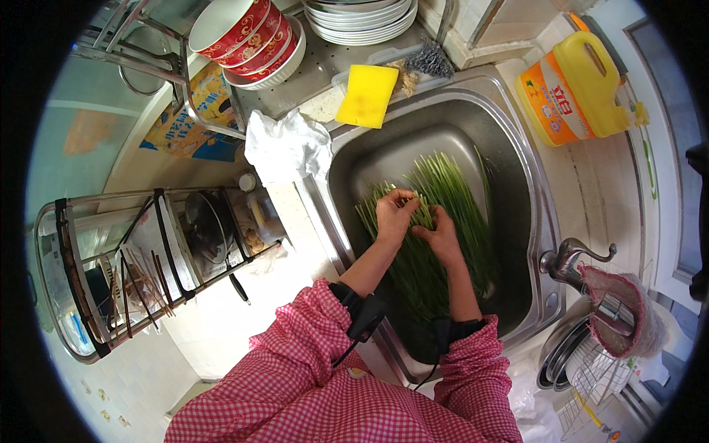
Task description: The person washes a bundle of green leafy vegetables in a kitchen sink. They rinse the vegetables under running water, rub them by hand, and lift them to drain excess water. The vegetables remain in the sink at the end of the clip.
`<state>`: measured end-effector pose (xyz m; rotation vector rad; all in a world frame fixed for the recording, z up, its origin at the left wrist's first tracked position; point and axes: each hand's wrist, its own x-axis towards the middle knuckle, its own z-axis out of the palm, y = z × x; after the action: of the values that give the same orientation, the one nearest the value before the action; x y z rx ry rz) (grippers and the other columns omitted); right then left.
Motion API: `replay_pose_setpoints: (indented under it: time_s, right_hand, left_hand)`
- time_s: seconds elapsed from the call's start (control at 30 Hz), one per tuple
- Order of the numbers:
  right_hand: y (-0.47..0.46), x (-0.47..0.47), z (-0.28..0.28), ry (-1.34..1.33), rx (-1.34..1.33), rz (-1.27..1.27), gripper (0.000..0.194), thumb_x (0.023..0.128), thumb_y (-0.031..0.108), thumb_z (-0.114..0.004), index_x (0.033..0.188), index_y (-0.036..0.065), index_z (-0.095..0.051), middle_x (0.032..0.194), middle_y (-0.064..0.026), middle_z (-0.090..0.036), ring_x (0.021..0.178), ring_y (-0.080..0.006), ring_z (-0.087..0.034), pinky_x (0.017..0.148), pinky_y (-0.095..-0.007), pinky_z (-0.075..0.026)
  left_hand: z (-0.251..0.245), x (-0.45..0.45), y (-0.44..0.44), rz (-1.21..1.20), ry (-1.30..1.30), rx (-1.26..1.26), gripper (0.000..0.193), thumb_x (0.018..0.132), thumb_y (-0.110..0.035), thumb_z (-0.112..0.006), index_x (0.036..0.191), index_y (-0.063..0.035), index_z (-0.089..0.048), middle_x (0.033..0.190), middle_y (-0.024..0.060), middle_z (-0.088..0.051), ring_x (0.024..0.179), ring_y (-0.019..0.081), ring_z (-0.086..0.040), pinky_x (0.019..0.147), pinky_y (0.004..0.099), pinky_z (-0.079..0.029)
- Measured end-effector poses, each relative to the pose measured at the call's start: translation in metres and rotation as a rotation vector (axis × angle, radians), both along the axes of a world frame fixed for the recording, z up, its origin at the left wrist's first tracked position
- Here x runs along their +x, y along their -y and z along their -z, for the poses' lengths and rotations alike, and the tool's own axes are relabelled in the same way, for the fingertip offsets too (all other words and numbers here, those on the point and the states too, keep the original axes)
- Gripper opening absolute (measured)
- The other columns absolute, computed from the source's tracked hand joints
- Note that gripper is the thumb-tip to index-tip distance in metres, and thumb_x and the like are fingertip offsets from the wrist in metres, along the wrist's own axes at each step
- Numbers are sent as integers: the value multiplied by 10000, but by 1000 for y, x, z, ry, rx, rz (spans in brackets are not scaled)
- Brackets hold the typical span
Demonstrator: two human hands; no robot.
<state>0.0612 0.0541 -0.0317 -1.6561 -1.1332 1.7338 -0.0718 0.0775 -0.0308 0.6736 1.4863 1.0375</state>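
Note:
Long green leafy stalks, apparently garlic chives (464,221), lie in the stainless steel sink (507,138). Their pale cut ends point towards the far side of the basin. My left hand (394,217) pinches a few stalk ends between thumb and fingertips. Just to its right, my right hand (442,235) is curled around stalks of the same bunch, its thumb and fingers near the pale ends. Both hands are inside the basin, close together over the middle of the chives. The lower leaves run back under my forearms and are partly hidden there.
A yellow sponge (368,95) and a white cloth (288,145) lie at the sink's far left edge. Beyond stand red bowls (252,39) and stacked white plates (363,22). A yellow detergent jug (579,88) and the faucet (570,260) are on the right. A wire rack (160,249) hangs left.

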Motion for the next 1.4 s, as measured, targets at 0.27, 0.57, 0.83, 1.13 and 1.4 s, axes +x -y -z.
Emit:
replay_pose_setpoints:
  time_s: [0.27,0.57,0.83,1.13,1.4]
  right_hand:
    - [6,4,10,-212,59,26,428,841,95,-606,1237,-16,-485,1101,-54,-583,997,-127,-514,883,-280,-400]
    - [7,18,6,-373,3,9,387,886,146,-572,1246,21,-504,1085,1,-589,952,-98,-515,844,-250,-400]
    - [9,17,7,-378,10,-63,367,890,128,-563,1239,26,-515,1040,30,-591,907,-73,-517,808,-234,-410]
    - [8,13,-6,-324,-40,-60,325,884,124,-563,1186,8,-543,953,41,-582,840,-66,-495,753,-242,-416]
    - [11,13,-4,-426,20,-101,351,879,126,-566,1205,0,-531,1007,22,-588,883,-75,-506,791,-242,-414]
  left_hand:
    - [-3,-6,-2,-68,135,-62,145,804,-140,-689,745,-29,-617,679,7,-592,548,81,-498,495,243,-383]
    - [-18,-14,3,-34,484,-161,134,842,-182,-658,841,-49,-641,777,18,-640,657,106,-574,581,249,-455]
    - [-12,-20,6,157,209,42,113,860,-145,-635,852,-33,-631,788,-6,-616,703,76,-550,648,240,-449]
    - [-21,-18,13,170,95,112,131,848,-139,-643,797,-23,-611,732,-25,-580,670,47,-507,614,223,-415]
    - [-14,-18,16,99,202,16,164,853,-161,-626,752,-34,-613,695,-1,-585,644,84,-518,608,241,-407]
